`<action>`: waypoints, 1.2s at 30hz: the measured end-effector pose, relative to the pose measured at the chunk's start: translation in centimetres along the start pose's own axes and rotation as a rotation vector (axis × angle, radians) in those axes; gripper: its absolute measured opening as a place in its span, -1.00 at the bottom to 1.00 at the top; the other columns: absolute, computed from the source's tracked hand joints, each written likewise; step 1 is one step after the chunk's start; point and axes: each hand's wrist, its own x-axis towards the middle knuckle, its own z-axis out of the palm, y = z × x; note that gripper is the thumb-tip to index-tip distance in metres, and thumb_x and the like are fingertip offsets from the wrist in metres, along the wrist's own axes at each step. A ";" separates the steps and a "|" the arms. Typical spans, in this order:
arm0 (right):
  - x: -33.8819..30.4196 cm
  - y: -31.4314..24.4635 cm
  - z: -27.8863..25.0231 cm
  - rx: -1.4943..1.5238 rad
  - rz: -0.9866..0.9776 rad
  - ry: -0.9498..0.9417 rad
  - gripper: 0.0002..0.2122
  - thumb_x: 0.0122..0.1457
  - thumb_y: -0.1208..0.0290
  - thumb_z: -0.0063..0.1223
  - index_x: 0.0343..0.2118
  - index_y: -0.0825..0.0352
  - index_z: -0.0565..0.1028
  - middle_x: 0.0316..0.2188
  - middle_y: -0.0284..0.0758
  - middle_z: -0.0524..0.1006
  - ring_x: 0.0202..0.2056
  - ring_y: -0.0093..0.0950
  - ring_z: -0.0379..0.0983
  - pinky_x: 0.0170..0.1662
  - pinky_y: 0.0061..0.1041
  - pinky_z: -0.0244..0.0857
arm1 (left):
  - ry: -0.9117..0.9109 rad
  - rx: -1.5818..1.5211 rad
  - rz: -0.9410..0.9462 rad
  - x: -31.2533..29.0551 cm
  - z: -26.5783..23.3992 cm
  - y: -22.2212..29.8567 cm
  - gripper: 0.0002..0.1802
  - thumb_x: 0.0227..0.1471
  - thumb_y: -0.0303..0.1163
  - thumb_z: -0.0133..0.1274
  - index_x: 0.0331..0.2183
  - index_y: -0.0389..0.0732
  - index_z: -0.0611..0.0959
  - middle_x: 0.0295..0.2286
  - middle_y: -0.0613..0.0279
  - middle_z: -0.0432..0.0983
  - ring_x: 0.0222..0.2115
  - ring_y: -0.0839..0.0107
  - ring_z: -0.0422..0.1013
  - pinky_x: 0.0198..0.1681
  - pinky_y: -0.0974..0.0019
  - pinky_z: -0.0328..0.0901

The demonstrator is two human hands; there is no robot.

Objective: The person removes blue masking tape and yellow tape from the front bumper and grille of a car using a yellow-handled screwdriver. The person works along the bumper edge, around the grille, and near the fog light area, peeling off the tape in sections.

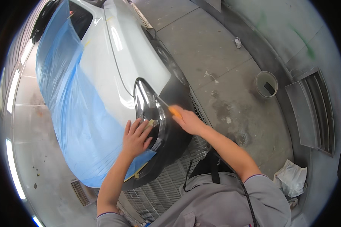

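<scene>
A white car stands in a paint booth, its hood and front wrapped in blue plastic film. My left hand lies flat on the film's edge beside the dark headlight, with a strip of masking tape at its fingertips. My right hand grips a tool with an orange handle, whose thin blade points toward the headlight's upper edge. The black bumper lies below both hands.
A metal floor grate runs under the car's front. A round bucket stands on the concrete floor at right, near a wall vent. A crumpled white sheet lies at lower right.
</scene>
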 end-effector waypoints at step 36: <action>9.9 9.4 -11.8 0.008 0.350 -0.289 -0.46 0.51 0.06 0.01 0.44 0.17 0.32 -0.04 0.14 0.68 0.03 0.19 0.61 0.11 -0.01 0.47 | -0.030 0.039 -0.246 12.4 1.0 -1.4 -0.53 0.14 -0.28 0.21 0.10 0.00 0.75 0.32 0.35 0.49 0.40 0.17 0.27 0.48 -0.19 0.10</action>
